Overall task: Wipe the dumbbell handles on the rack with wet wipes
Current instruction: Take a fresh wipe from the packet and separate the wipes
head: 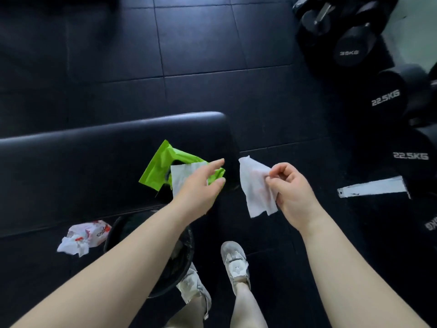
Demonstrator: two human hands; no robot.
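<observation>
- One wet wipe [256, 188] pinched in right hand [293, 195] fingers, dangling over the floor just off the bench [94, 147] end
- Left hand [201, 188] fingers loose and straight, above green wipe pack [163, 166] on bench, another sheet poking out
- Dumbbells [350, 41] way off right, well apart from both hands

Reaches forward with the left hand [201, 185], palm down, fingers straight and loosely spread, holding nothing. Pinches a wipe [255, 185] between thumb and curled fingers of the right hand [292, 194]. Holds both bare forearms stretched out ahead — hands near each other but apart.
</observation>
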